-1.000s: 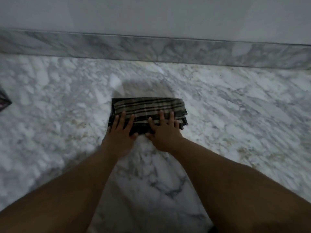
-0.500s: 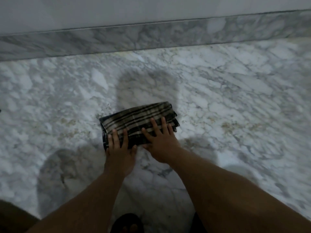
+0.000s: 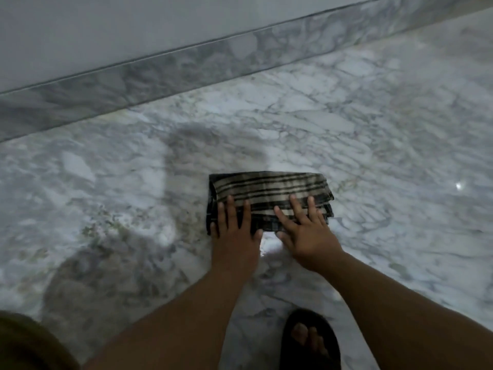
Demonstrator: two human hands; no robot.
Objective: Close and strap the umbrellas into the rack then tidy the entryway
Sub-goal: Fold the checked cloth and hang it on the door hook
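Left hand (image 3: 234, 231), lower centre of the frame: palm down, fingers straight and slightly spread, their tips resting flat on the near left part of the cloth (image 3: 269, 193); nothing is gripped, and the heel of the hand lies on the floor (image 3: 373, 145) just short of the cloth's near edge. Right hand (image 3: 306, 233), just right of the left and apart from it by a narrow gap of bare floor: also palm down, fingers straight and fanned, pressing on the near right part of the cloth, thumb pointing toward the left hand; it too holds nothing. Both forearms run from the hands down to the bottom edge of the frame. The cloth, a folded rectangle of dark fabric with pale stripes running left to right, lies flat on the floor at the centre of the frame, its far half uncovered and its layered edges showing at the right end. Below the right forearm, at the bottom centre, a foot in a dark sandal (image 3: 309, 340) stands on the floor. The floor is pale veined marble, with a broad shadow left of the cloth and a small bright glint at the right. A grey marble skirting (image 3: 186, 65) crosses the upper frame diagonally, rising to the right, with a plain wall (image 3: 133, 25) above it. A blurred brownish shape fills the lower left corner; what it is cannot be told.
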